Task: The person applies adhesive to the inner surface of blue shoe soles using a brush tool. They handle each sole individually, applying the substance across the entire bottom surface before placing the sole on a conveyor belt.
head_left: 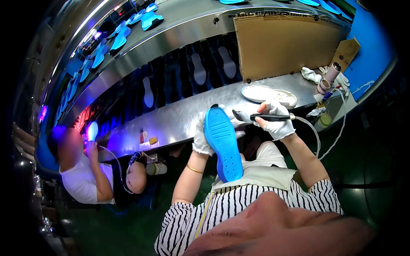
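Observation:
My left hand [201, 137], in a white glove, grips a bright blue shoe sole [223, 143] from its left edge and behind. The sole stands tilted in front of my body, its grooved and dotted face in view. My right hand [276, 123], in a white glove with bare fingertips, is closed round the black handle of a brush [273, 117]. A clear tube [314, 128] runs from the handle's right end. The bristles point left, a little right of the sole's upper part; whether they touch it I cannot tell. Beyond lies a white sole-shaped piece [270, 95].
A metal ledge [179, 115] runs along a conveyor [179, 17] carrying several blue soles. Cardboard [290, 47] stands at the back right, near cups [323, 86] and white cloths [311, 75]. At left a co-worker [87, 179] holds a glowing sole [92, 130].

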Tool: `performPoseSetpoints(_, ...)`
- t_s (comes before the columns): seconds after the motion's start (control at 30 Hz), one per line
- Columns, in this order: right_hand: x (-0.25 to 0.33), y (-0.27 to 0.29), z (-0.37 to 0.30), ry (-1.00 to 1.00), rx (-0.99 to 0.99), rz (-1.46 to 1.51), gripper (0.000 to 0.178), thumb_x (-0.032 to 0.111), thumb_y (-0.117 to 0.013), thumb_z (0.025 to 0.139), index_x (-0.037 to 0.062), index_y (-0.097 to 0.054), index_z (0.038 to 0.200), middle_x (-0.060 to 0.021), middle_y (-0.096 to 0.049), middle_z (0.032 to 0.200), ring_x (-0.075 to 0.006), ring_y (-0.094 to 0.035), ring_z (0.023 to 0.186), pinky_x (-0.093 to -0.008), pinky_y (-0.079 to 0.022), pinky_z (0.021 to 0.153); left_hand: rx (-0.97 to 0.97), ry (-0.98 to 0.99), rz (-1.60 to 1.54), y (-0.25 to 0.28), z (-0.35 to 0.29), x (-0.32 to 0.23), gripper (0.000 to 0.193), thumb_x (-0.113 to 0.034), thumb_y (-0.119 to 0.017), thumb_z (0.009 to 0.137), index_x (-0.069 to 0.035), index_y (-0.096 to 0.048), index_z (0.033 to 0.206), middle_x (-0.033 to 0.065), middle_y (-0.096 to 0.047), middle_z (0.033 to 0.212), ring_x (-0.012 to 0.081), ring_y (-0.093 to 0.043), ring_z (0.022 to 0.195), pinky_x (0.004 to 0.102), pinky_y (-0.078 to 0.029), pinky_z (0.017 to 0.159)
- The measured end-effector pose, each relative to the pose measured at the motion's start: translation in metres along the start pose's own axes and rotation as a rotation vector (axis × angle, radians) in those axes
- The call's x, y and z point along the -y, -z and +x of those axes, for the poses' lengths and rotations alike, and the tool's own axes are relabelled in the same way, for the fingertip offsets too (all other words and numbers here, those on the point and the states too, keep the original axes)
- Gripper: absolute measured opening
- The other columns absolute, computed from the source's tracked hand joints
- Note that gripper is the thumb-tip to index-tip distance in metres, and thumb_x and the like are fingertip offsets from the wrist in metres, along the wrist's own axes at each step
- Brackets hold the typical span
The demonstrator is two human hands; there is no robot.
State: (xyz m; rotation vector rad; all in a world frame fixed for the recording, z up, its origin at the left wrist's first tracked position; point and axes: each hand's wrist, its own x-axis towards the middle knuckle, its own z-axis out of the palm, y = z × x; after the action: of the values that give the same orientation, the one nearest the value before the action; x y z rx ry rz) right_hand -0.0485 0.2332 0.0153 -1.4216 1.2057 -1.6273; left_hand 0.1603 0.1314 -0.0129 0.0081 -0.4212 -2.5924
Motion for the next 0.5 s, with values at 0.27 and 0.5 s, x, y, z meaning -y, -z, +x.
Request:
performPoseSetpoints(0.27, -0.017, -0.032, 0.021, 0.228, -0.112, -0.037, 0.016, 0.001, -0.066, 0.078, 0.0023, -0.057, 0.091, -0.0044, -0.062, 0.077, -0.0082, -0.058, 0.069, -0.0232, -0.048, 0.065, 0.068, -0.038, -0.253, -0.008, 0.007, 0.028, 0.088, -0.073, -0.035, 0.080, -0.006, -0.032, 0.137, 0.0241, -0.045, 0.129, 0.0403, -0.051, 0.112, 0.0527, -0.044, 0.094)
performPoseSetpoints(0.5, -0.005, -0.049, 0.008, 0.206, 0.014, 0.088, 0.020, -0.004, -0.065, 0.075, 0.0030, -0.056, 0.092, -0.0037, -0.060, 0.076, -0.0088, -0.058, 0.067, -0.0242, -0.048, 0.063, -0.172, -0.237, 0.132, 0.002, 0.022, 0.042, 0.071, -0.061, -0.044, 0.086, -0.001, -0.046, 0.124, 0.0157, -0.053, 0.120, 0.0268, -0.054, 0.107, 0.0384, -0.044, 0.095)
